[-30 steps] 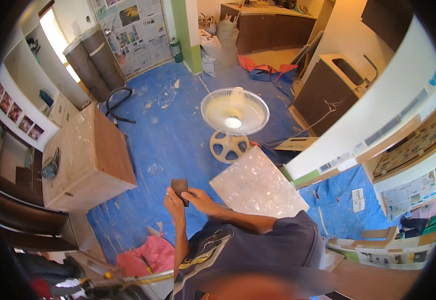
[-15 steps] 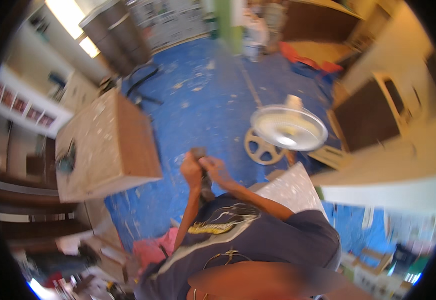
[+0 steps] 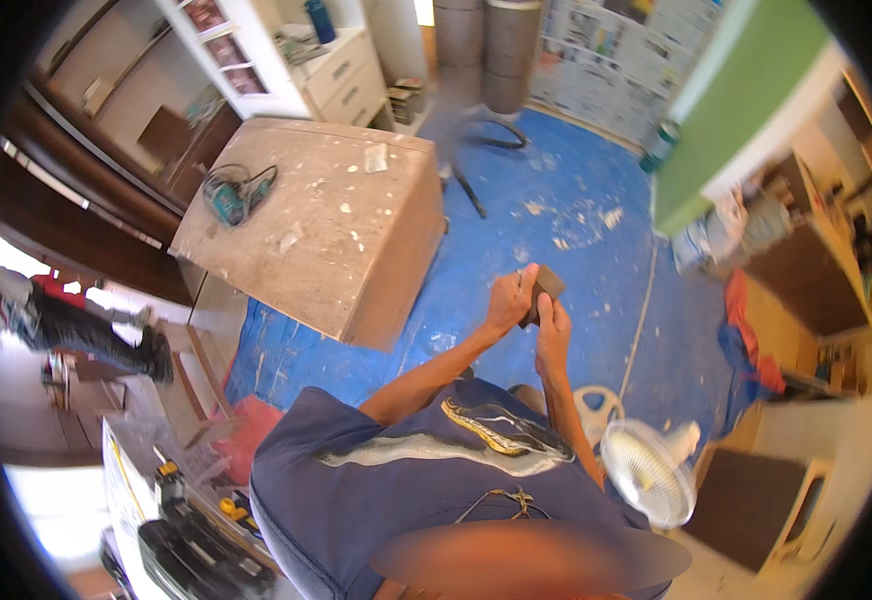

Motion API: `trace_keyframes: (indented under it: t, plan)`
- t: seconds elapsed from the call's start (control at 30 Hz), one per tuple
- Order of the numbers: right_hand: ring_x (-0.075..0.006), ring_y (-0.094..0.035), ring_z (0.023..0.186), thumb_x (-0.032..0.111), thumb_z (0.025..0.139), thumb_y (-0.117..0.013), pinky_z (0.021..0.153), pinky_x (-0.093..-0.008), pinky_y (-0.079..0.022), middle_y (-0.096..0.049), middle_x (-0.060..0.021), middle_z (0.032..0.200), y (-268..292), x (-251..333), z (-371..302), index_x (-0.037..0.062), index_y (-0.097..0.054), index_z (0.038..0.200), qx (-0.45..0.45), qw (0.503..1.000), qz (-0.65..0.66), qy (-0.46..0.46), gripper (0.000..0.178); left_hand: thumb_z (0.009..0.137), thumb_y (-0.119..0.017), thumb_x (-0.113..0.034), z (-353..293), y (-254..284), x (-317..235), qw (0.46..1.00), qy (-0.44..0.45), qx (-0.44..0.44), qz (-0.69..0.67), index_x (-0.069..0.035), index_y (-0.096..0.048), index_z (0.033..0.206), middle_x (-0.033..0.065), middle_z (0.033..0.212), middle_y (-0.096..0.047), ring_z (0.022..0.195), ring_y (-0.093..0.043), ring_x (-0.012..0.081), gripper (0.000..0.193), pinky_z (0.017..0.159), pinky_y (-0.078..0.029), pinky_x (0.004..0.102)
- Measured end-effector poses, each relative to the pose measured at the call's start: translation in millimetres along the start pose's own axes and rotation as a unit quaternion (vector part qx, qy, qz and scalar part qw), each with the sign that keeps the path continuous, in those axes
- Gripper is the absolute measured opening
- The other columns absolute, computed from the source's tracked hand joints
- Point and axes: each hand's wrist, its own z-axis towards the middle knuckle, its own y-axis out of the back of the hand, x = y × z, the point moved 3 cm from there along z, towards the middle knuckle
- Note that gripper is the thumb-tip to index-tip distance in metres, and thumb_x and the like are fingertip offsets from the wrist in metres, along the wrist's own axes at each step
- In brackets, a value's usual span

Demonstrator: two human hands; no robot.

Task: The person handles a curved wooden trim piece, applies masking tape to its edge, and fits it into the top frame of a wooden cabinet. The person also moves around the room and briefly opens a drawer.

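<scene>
The left hand (image 3: 508, 302) grasps a small brown block (image 3: 549, 284) from its left side, while the right hand (image 3: 553, 327) grips the same block from below, its fingers pointing up along it. The block is between the two hands, in front of the chest and above the blue floor sheet (image 3: 576, 170). To the left stands a speckled wooden box (image 3: 326, 230) with a teal power tool (image 3: 228, 203) on top. A white fan (image 3: 646, 475) stands near the right forearm.
</scene>
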Motion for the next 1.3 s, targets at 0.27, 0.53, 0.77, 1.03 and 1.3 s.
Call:
trace_keyframes:
  t: [0.27, 0.53, 0.77, 1.03, 1.3]
  plan:
    - [-0.0166, -0.059, 0.082, 0.028, 0.107, -0.051, 0.075, -0.0339, -0.048, -0.068, -0.0111, 0.090, -16.4, -43.6, 111.0, -0.0058, -0.066, 0.105, 0.085, 0.981, -0.172, -0.003, 0.037, 0.106, -0.047, -0.042, 98.8, -6.2, 49.9, 0.995, 0.016, -0.095, 0.023, 0.003, -0.063, 0.077, 0.0235, 0.062, -0.055, 0.052, -0.051, 0.0320, 0.055, 0.052, -0.040, 0.0429]
    - [-0.0153, -0.053, 0.076, 0.029, 0.109, -0.048, 0.070, -0.0328, -0.045, -0.062, -0.0086, 0.081, -15.3, -25.6, 307.9, -0.0037, -0.064, 0.097, 0.116, 0.969, -0.195, 0.093, 0.039, 0.106, -0.046, -0.044, 274.3, -66.1, 38.3, 0.984, -0.020, -0.167, 0.064, 0.002, -0.062, 0.076, 0.0227, 0.062, -0.053, 0.051, -0.049, 0.0326, 0.057, 0.052, -0.039, 0.0430]
    - [-0.0189, -0.052, 0.072, 0.028, 0.108, -0.048, 0.067, -0.0379, -0.044, -0.059, -0.0122, 0.077, 2.3, 32.2, 473.0, -0.0040, -0.063, 0.094, 0.154, 0.966, -0.186, 0.095, 0.038, 0.104, -0.050, -0.042, 426.4, -131.9, 15.5, 0.986, 0.001, -0.168, 0.016, 0.002, -0.065, 0.075, 0.0280, 0.069, -0.060, 0.064, -0.060, 0.0478, 0.055, 0.053, -0.042, 0.0487]
    - [-0.0121, -0.046, 0.073, 0.028, 0.107, -0.052, 0.067, -0.0324, -0.042, -0.055, -0.0032, 0.076, 38.8, 25.5, 571.3, -0.0007, -0.058, 0.086, 0.066, 0.989, -0.118, 0.066, 0.036, 0.104, -0.052, -0.043, 519.4, -208.0, 30.9, 0.989, -0.004, -0.143, 0.030, 0.003, -0.064, 0.073, 0.0266, 0.063, -0.056, 0.051, -0.054, 0.0382, 0.057, 0.050, -0.039, 0.0455]
    - [-0.0125, -0.049, 0.077, 0.030, 0.107, -0.053, 0.070, -0.0331, -0.043, -0.058, -0.0034, 0.081, 45.7, 8.7, 688.6, -0.0005, -0.058, 0.088, 0.064, 0.993, -0.085, 0.051, 0.037, 0.103, -0.053, -0.044, 631.1, -246.0, 53.3, 0.997, 0.007, -0.070, -0.010, 0.004, -0.062, 0.069, 0.0254, 0.058, -0.052, 0.047, -0.050, 0.0338, 0.060, 0.049, -0.038, 0.0441]
